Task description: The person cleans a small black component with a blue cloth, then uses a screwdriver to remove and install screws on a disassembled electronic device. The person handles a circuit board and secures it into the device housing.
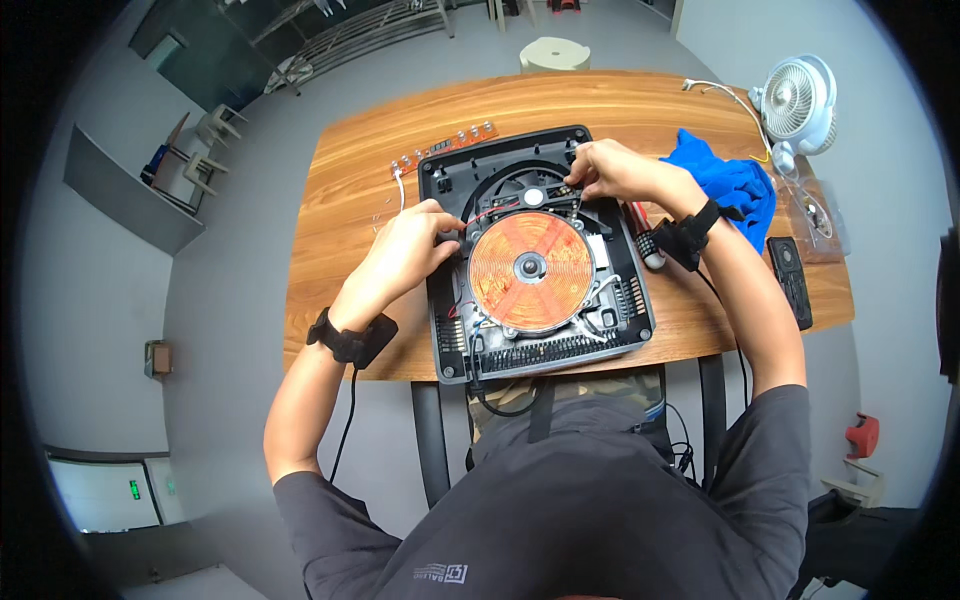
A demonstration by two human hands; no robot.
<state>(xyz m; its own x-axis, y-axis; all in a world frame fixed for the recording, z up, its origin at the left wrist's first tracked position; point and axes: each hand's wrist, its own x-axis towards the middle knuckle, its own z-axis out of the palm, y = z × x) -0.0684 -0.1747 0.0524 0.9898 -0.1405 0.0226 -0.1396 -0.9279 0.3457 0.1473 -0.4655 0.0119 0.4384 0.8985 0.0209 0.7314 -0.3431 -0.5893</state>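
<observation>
The opened black housing (560, 364) of an induction cooker lies in front of me on the wooden table. A round copper coil (500, 265) with reddish strips across it sits inside, and a black cooling fan (534, 197) with a pale hub is just beyond it. My left hand (405, 250) is at the housing's left side, thumb and forefinger pinched beside the coil near a thin red wire (492, 211). My right hand (618, 172) reaches over the right wall, fingers closed at the fan's right edge. What either hand's fingertips hold is too small to make out.
An orange-red circuit strip (478, 133) lies behind the housing, with a white cable (401, 188). On the right are a red-and-grey tool (648, 245), a blue cloth (740, 195), a small white fan (795, 100) and a black rectangular object (790, 280). A pale stool (555, 55) stands beyond the table.
</observation>
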